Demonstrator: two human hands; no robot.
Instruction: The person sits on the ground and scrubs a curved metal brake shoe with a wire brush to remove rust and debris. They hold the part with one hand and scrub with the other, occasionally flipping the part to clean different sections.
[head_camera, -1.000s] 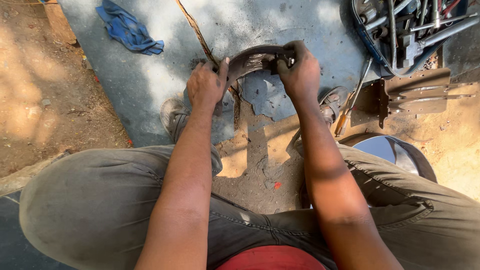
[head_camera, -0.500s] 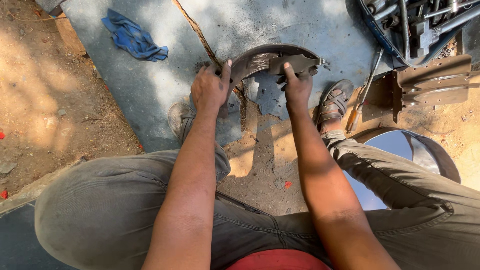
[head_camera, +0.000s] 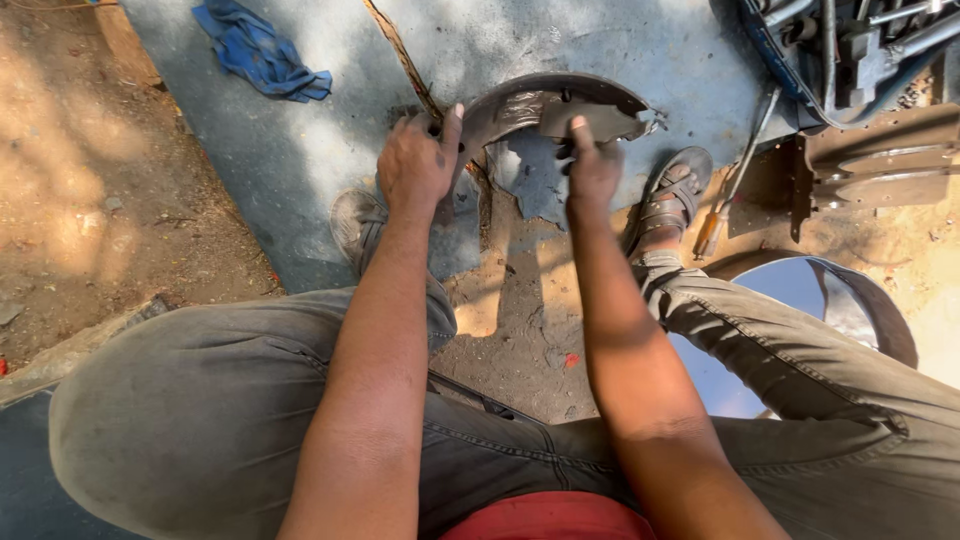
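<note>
I have both hands on the curved metal brake shoe (head_camera: 548, 108), which stands on edge on the grey metal sheet (head_camera: 300, 170) laid on the ground in front of me. My left hand (head_camera: 418, 165) has its grip clenched around the shoe's left end, thumb up against the outer arc. My right hand (head_camera: 594, 172) presses on the inner web near the middle, index finger raised onto it; whether that grip is closed around the shoe I cannot tell from here. I judge this to be a steadying or working step on the shoe, with the part pinned against the sheet. Any next move calls for keeping the left grip firm so the arc does not roll, and for the right fingers to stay off the shoe's sharp edge.

Just beyond the left grip a thin rusty strip (head_camera: 400, 55) runs across the sheet. Well off to the left lies a blue rag (head_camera: 262, 55). To the right of the right grip sit my sandalled foot (head_camera: 668, 200), a screwdriver (head_camera: 738, 175) and rusty metal plates (head_camera: 880, 170); a pile of tools (head_camera: 850, 45) lies further out. Nearer me on that side is a shiny round metal bowl (head_camera: 800, 300). The foot and screwdriver crowd the right side.
</note>
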